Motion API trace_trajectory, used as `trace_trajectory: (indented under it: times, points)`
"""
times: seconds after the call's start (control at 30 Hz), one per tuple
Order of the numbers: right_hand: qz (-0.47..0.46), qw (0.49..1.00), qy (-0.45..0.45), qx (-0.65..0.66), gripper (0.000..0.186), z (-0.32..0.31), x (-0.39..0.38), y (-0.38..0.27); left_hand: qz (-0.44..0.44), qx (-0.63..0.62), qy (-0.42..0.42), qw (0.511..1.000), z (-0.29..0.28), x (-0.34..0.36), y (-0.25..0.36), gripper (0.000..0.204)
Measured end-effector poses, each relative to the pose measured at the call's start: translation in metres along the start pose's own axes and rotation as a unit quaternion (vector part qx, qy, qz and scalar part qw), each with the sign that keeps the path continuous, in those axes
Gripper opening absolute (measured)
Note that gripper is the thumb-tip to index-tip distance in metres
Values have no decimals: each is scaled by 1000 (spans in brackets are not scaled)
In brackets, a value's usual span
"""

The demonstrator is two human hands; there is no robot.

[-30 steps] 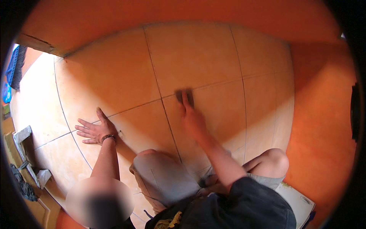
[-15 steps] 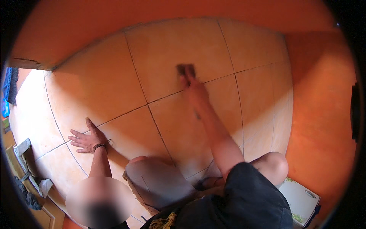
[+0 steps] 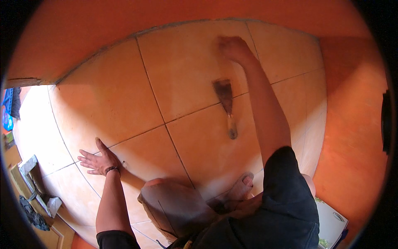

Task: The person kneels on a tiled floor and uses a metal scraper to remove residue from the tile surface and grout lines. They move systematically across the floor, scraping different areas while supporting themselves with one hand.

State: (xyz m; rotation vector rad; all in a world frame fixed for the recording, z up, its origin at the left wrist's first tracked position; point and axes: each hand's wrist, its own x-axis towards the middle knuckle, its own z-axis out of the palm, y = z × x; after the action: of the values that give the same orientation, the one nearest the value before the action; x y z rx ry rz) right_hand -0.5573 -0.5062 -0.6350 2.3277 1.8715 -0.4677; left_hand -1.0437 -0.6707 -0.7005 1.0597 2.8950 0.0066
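A putty knife [image 3: 224, 93] with a dark, wide blade and a pale handle lies on the tiled floor [image 3: 199, 145] in front of me, its blade toward the far wall. Beyond it, near the far edge of the floor, my right hand [image 3: 234, 47] reaches out, apart from the knife. Its fingers are bent down and smeared by motion, so what they hold, if anything, does not show. At the left, my left hand [image 3: 99, 161] rests flat on the tiles with the fingers spread and nothing in it. A dark bracelet [image 3: 112, 169] circles that wrist.
Orange walls [image 3: 199, 10] bound the floor at the far side and on the right. A white box [image 3: 331, 224] stands by my right side. Wooden pieces [image 3: 31, 184] and a dark bag [image 3: 35, 213] lie at the left. A blue brush [image 3: 12, 101] is at the left opening.
My right hand has let go of the putty knife, which now lies on the floor, and has moved farther away, toward the far wall. My left hand stays flat on the tiles.
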Motion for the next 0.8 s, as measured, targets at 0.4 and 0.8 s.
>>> trace_trajectory:
  times: [0.4,0.8]
  points:
    - [-226,922,236,208,32,50,4,-136,7,-5,6,1000,-1,2,-2,98]
    - [40,892,399,210,32,85,58,-77,8,-1,-13,1000,-3,1,0,96]
